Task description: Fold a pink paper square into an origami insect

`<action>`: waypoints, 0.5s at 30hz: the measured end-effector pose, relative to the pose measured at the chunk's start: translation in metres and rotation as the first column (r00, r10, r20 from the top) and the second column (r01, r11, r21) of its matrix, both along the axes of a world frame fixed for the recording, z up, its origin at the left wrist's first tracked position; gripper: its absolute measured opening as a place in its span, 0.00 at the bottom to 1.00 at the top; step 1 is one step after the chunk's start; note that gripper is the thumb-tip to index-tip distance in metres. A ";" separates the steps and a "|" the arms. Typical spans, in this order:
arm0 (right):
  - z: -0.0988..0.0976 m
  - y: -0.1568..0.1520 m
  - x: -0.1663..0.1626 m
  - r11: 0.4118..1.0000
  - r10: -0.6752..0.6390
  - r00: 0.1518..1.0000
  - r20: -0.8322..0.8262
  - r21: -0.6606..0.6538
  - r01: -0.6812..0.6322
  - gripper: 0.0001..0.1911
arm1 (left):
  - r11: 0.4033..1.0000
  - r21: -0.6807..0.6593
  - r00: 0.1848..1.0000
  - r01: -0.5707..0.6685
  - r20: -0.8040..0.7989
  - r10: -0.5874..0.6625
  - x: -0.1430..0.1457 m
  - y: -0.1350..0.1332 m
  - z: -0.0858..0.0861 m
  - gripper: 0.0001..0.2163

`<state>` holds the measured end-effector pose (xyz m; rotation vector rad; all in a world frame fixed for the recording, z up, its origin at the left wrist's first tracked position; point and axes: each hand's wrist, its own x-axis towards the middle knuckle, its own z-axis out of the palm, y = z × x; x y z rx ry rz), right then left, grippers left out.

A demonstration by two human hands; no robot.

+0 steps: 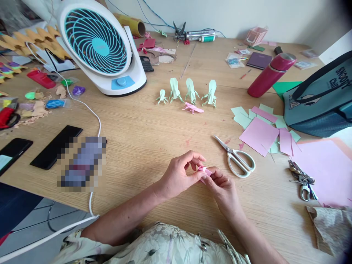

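Note:
A small folded piece of pink paper (208,172), with a white patch showing, is pinched between my two hands above the table. My left hand (181,172) grips it from the left, thumb and fingers closed on it. From the right, my right hand (223,189) presses its thumb against the lower edge, and its fingers curl behind. Part of the paper is hidden by the fingers. White-handled scissors (238,160) lie with blades slightly apart just right of my hands. Beyond stand several pale green origami figures (190,91) and one pink origami insect (193,108).
Pink paper sheets (259,135) and green scraps lie at the right, near keys (302,180) and a crumpled cloth-like piece (330,227). A red flask (271,75) stands by a teal bag (319,99). A fan (103,47) and phones (56,146) occupy the left, with a white cable (92,113).

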<state>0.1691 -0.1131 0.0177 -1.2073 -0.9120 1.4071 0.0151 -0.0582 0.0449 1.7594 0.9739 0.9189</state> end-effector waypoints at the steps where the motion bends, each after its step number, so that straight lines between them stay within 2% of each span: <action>1: 0.000 -0.001 0.000 1.000 -0.012 1.000 0.003 0.013 0.012 0.12 | 1.000 0.014 1.000 -0.001 0.002 0.001 0.000 -0.001 0.000 0.10; 6: -0.002 -0.005 0.000 0.997 -0.052 0.998 0.028 0.064 0.050 0.08 | 0.994 0.113 1.000 -0.009 0.008 0.008 0.000 -0.005 0.003 0.09; 11: -0.005 -0.009 0.003 0.992 -0.013 0.997 0.082 0.128 0.003 0.04 | 0.967 0.254 1.000 0.015 0.009 -0.018 -0.001 -0.006 0.003 0.08; 15: -0.005 -0.011 0.004 0.985 -0.019 0.990 0.141 0.171 -0.006 0.05 | 0.959 0.281 0.999 0.029 0.035 -0.040 -0.002 -0.007 0.002 0.09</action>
